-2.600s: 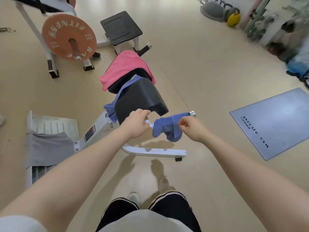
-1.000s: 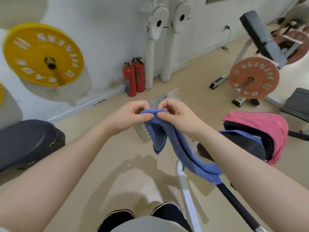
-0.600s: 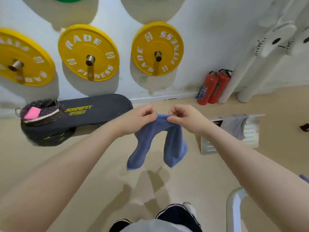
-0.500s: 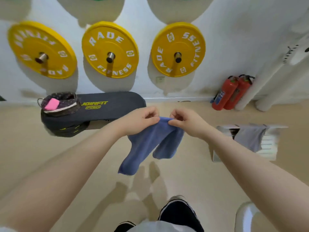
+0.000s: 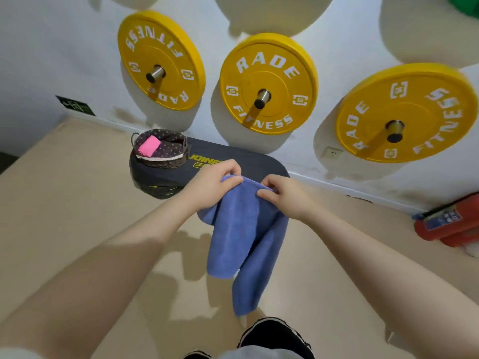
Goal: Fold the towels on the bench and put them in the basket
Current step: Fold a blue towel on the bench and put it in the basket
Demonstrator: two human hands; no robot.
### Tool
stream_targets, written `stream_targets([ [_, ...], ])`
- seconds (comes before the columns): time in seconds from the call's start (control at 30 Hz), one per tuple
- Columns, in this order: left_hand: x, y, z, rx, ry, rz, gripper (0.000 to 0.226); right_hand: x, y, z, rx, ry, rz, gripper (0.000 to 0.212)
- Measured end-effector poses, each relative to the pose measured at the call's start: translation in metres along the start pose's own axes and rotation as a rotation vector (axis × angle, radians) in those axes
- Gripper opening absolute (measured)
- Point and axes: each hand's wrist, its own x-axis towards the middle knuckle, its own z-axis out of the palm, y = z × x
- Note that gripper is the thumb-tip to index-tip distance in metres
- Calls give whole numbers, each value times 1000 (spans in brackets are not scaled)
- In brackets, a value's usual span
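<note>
The soft blue terry towel hangs in the air in front of the person, doubled over along its top edge, with two uneven tails dangling over the beige floor. The left hand grips the top fold at its left end, fingers clamped on the cloth. The right hand pinches the right end of the same fold, its fingers likewise closed on the fabric. Half a second ago the hands were nearly touching and the towel drooped in a narrow bunch; now they sit a little farther apart and the fold is spread wider and flatter.

Just beyond the hands lies a dark padded surface with yellow lettering, low against the white wall. At its left end stands a small dark woven basket with a dotted fabric lining, holding a folded pink towel; it appears nearer and more central than before. Three yellow round weight plates with white letters hang on steel pegs above. A red fire extinguisher lies at the right edge.
</note>
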Motion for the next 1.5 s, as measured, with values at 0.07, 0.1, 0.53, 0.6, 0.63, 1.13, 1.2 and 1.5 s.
stream_targets([
  [0.07, 43, -16, -17, -37, 51, -43, 9, 48, 4, -15, -18, -16, 0, 14],
  [0.1, 65, -24, -25, -58, 75, -61, 10, 72, 8, -23, -22, -24, 18, 17],
  [0.53, 254, -148, -55, -142, -20, -167, 19, 273, 69, -49, -254, -39, 254, 13],
  [0.6, 285, -171, -62, -135, -79, -183, 20, 300, 82, -48, -314, -3, 327, 12],
  [0.63, 300, -183, -66, -134, -112, -199, 18, 311, 87, -47, -345, 6, 372, 14],
  [1.13, 378, -340, -59, 179, -563, -177, 24, 402, 139, 12, -93, -145, 602, 18],
  [1.2, 394, -368, -28, 293, -524, -132, 15, 425, 173, 35, -113, -124, 596, 20],
  [1.5, 492, -534, 149, 630, -219, -131, 22, 552, 365, 174, -286, 113, 434, 22],
])
